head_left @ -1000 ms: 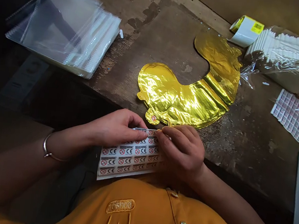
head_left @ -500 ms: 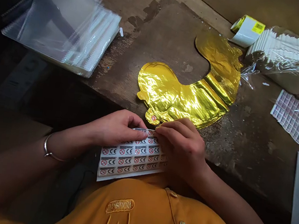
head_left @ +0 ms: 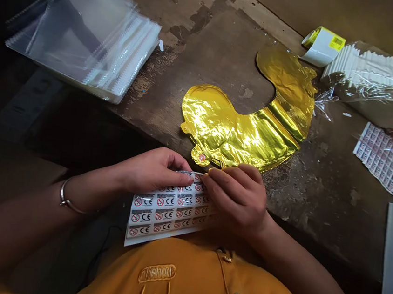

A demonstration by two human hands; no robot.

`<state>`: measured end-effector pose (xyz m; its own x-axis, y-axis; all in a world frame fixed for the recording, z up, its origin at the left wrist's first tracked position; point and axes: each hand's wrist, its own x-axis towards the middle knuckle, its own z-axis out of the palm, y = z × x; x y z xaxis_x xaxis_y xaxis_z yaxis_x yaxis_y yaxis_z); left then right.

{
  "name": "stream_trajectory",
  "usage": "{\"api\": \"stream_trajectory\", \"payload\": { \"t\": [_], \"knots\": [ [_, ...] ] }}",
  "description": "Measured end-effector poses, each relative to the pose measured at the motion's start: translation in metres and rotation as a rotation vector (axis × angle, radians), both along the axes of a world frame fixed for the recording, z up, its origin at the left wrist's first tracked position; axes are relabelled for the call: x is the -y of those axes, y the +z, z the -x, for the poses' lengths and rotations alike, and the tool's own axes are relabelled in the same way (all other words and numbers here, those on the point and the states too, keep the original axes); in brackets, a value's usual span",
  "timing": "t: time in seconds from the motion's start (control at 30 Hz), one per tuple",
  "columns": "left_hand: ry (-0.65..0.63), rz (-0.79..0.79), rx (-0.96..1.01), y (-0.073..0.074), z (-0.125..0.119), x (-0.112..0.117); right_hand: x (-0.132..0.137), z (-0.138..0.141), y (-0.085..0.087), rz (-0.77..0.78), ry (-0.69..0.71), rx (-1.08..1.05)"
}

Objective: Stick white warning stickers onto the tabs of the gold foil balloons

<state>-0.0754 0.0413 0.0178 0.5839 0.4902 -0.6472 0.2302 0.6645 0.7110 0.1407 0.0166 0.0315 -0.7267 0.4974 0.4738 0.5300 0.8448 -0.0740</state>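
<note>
Left hand point(head_left: 155, 170) clamps sheet point(head_left: 164, 214) top edge. Right hand point(head_left: 238, 200) pinches sticker point(head_left: 195, 173) in top row. Likely best: hold sheet flat, peel slowly at low angle, keep glue off fingers.

The scene is dimly lit, and the left side and lower edge are lost in deep shadow. Hard glare is thrown off the gold foil point(head_left: 247, 129) and clear bags point(head_left: 85, 37), while print on the sticker sheet point(head_left: 166, 211) is kept sharp.

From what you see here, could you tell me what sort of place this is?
Probably a packing workbench: a stack of clear bags, a flat gold balloon and a sticker sheet.
</note>
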Motion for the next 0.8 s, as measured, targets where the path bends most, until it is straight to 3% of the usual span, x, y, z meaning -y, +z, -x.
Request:
{"api": "stream_trajectory", "payload": {
  "t": [0.37,0.6,0.8],
  "knots": [
    [0.028,0.063,0.087,0.0,0.002,0.002,-0.011,-0.003,0.002,-0.083,0.136,-0.003],
    [0.008,0.165,0.177,-0.009,0.006,0.003,-0.012,0.0,0.007,-0.096,0.189,0.017],
    [0.065,0.087,0.106,0.004,0.004,0.002,-0.016,-0.002,0.007,-0.121,0.18,0.027]
  ]
}}
